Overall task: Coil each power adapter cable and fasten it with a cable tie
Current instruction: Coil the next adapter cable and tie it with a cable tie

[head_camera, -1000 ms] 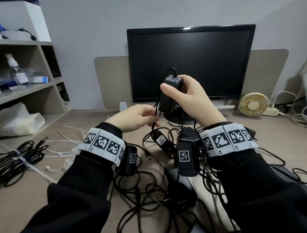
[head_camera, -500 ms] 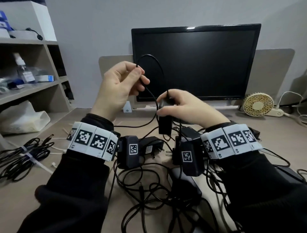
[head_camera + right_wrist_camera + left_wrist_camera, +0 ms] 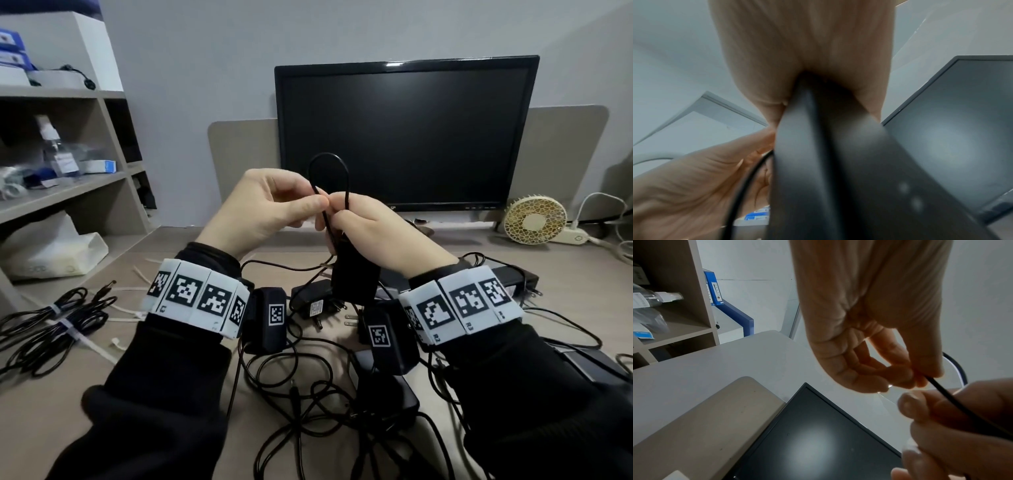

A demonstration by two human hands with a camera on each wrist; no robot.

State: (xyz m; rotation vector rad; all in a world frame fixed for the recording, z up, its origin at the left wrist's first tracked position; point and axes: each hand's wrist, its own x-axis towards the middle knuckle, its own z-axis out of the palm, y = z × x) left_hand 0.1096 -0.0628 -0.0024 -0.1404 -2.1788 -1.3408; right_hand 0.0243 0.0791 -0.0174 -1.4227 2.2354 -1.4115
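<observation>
Between your two hands, raised above the desk [image 3: 191, 370], a thin black cable [image 3: 329, 163] arches up in a narrow, smooth loop against the dark monitor [image 3: 404, 133]. Your left hand [image 3: 263, 209] pinches one leg of that loop between thumb and forefinger, the other fingers curled in behind. Your right hand [image 3: 373, 233] touches it thumb to thumb, fingers wrapped round the top of a matte black power adapter [image 3: 354, 274], a blocky rectangular brick hanging down below your palm; the loop's other leg runs in under your right thumb. From the right wrist the adapter's [image 3: 849, 170] smooth plastic face fills the view, the cable [image 3: 744, 186] curving past its left edge.

Below your wrists, the desk carries a tangle of glossy black cords [image 3: 308, 404] and several more adapters [image 3: 313, 301], their metal prongs showing. Left of your left hand lie coiled bundles [image 3: 51, 329] already bound with white ties. Loose white cable ties [image 3: 113, 318] lie beside them. Right of your right hand stands a small round cream fan [image 3: 534, 219] with a honeycomb grille.
</observation>
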